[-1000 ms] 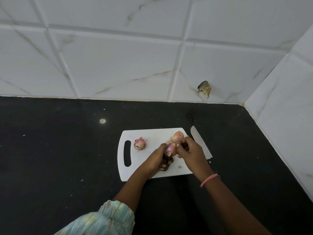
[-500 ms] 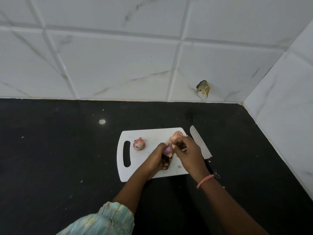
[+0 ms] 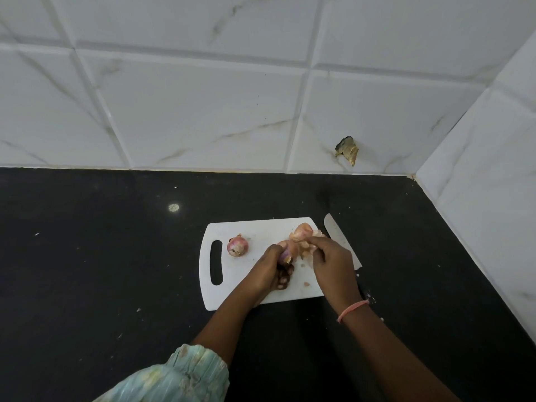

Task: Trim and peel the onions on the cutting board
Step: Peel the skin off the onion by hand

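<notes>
A white cutting board (image 3: pixel 255 230) with a slot handle lies on the black counter. On its left part sits a small red onion (image 3: pixel 237 246), skin still on. My left hand (image 3: pixel 271 271) grips a second onion (image 3: pixel 285 252) just above the board's middle. My right hand (image 3: pixel 330 261) pinches a strip of papery onion skin (image 3: pixel 306 250) that hangs off that onion. More pale peel (image 3: pixel 301 231) lies at the board's far right corner. A knife (image 3: pixel 338 233) rests on the counter along the board's right edge, partly hidden by my right hand.
The black counter (image 3: pixel 116 271) runs left and toward me, with small flecks on it. White tiled walls (image 3: pixel 188 111) close the back and the right side, forming a corner. A chipped hole (image 3: pixel 346 149) shows in the back tile.
My right hand has drawn the skin strip away from the onion to the right. My left hand has kept its hold on the onion. The other onion has not moved.
</notes>
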The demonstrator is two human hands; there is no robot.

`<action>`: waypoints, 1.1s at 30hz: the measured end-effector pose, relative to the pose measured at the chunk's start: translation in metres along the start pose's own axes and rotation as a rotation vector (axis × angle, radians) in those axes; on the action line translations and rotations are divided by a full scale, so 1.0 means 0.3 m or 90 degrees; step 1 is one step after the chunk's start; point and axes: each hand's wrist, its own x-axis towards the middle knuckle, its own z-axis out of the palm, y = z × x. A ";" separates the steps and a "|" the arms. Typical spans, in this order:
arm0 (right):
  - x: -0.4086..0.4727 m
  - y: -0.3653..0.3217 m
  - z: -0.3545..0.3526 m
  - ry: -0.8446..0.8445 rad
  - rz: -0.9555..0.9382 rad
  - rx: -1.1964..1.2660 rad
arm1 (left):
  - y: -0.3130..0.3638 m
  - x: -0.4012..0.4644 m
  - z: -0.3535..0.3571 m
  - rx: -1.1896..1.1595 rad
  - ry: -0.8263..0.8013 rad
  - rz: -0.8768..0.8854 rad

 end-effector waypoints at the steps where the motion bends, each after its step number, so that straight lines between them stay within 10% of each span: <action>1: -0.002 -0.004 0.003 -0.013 -0.006 -0.002 | 0.000 0.000 0.000 0.001 -0.001 0.000; 33: 0.019 -0.038 0.042 -0.014 -0.082 -0.014 | -0.024 0.011 -0.019 0.015 -0.017 0.050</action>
